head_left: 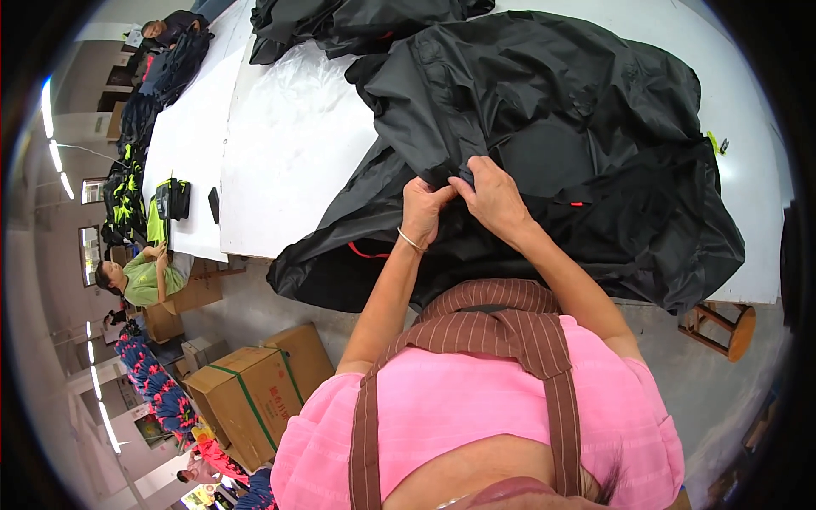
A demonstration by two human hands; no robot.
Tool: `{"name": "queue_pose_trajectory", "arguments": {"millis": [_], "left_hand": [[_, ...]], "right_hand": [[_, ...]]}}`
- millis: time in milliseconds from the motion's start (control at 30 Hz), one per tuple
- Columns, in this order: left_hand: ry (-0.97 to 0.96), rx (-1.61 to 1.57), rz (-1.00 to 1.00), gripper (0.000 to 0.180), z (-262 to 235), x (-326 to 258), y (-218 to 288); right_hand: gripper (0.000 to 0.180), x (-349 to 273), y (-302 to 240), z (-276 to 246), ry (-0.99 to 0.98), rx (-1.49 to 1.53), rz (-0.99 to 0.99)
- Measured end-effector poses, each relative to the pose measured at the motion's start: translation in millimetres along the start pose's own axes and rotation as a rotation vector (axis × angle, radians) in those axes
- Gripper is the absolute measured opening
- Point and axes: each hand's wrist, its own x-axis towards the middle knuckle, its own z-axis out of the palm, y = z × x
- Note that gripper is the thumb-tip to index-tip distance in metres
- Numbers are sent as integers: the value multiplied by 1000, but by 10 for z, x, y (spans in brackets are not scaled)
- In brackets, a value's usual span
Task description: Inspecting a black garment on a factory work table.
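Note:
A large black garment [544,93], seemingly a jacket of thin shiny cloth, lies spread and crumpled over the white table in front of me. My left hand [422,208] pinches a fold of it near the middle. Right beside it, my right hand [493,197] grips the same fold, the two thumbs almost meeting. A red loop [367,252] shows on the dark inside to the left of my hands, and a small red tag [576,204] sits to their right. The cloth between my fingers is partly hidden.
More black garments [340,25] and a clear plastic sheet [297,85] lie at the far side of the white table [280,187]. A wooden stool [722,330] stands at right, cardboard boxes [246,391] at lower left. A co-worker in green [144,276] is at another table.

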Motion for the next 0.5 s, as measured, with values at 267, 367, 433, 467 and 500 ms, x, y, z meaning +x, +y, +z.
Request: {"name": "queue_pose_trajectory", "arguments": {"millis": [267, 367, 433, 467, 500], "left_hand": [[156, 881, 471, 20, 147, 165, -210], [36, 1422, 226, 45, 275, 199, -294], [-80, 1441, 119, 64, 404, 152, -356], [-192, 1496, 163, 60, 463, 112, -382], [-263, 1478, 138, 61, 495, 89, -390]], "right_hand": [[24, 71, 63, -217, -237, -106, 141], [25, 258, 23, -248, 77, 81, 109], [38, 413, 3, -168, 17, 85, -41], [48, 477, -9, -43, -8, -117, -95], [58, 539, 2, 85, 27, -313, -210]]}}
